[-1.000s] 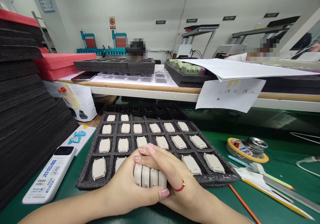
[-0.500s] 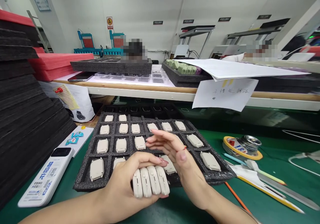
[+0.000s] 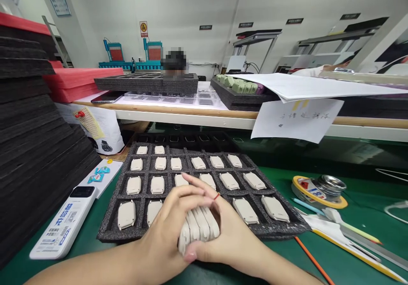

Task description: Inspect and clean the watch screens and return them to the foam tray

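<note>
A row of several off-white watch cases [image 3: 199, 225] is pressed together between my hands, their narrow sides facing me. My left hand [image 3: 164, 221] wraps round them from the left, its fingers curled over the top. From the right, my right hand [image 3: 234, 229] closes on the same row, with its thumb across the lower front and its fingers stretched behind. Just beyond lies a black foam tray [image 3: 110, 235], whose pockets hold many more off-white cases [image 3: 126, 215]. My hands hide part of its front and middle pockets.
On the left stand a white power bank [image 3: 62, 223] and a tall stack of black foam sheets [image 3: 32, 157]. To the right are a tape roll [image 3: 299, 189], a pen [image 3: 307, 204], tweezers-like tools and an orange stick [image 3: 314, 259]. A shelf [image 3: 191, 117] spans the back.
My right hand has come in from beside the row and closed on its right side and front. The row has turned and shifted slightly right. The camera view has moved a little.
</note>
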Available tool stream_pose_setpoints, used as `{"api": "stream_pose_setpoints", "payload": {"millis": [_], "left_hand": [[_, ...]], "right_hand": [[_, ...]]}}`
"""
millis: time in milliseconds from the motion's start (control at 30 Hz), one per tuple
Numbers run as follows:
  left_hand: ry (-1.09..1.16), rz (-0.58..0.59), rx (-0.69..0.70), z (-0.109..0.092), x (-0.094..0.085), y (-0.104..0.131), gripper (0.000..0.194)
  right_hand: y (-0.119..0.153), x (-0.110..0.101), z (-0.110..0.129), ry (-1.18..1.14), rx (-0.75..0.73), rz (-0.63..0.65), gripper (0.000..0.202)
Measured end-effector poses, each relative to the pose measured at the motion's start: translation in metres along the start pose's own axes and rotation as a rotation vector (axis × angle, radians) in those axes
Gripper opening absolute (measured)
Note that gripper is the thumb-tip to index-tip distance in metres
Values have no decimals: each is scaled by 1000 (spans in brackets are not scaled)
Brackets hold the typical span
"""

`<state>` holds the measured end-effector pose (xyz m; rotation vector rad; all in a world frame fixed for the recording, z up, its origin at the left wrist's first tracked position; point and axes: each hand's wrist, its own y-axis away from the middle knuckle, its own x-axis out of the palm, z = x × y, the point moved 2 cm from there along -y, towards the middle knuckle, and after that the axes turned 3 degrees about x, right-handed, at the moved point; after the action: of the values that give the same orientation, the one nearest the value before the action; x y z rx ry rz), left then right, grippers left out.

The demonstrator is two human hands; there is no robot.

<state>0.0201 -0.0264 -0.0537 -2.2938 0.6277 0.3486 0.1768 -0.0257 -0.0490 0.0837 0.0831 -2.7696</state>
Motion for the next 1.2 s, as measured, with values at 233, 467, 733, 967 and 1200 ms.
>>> {"api": "stream_pose_setpoints", "payload": {"millis": [233,467,733,967,1200], "left_hand": [[704,-30,-643,10,3,-9,99],[1078,-180,-852,15,5,-11,56],[1232,-235,-850,17,7,-6,50],[1377,-121,-665,17,5,-8,41],[1424,-110,-617,16,6,-5,44]], "right_hand": [[1,-2,8,503,-488,-65,98],[0,-11,17,551,-509,-62,83],[-1,-21,35,347,-474,-139,9],[6,-29,33,140,-574,-365,4],[7,-13,31,522,-635,-92,63]]}}
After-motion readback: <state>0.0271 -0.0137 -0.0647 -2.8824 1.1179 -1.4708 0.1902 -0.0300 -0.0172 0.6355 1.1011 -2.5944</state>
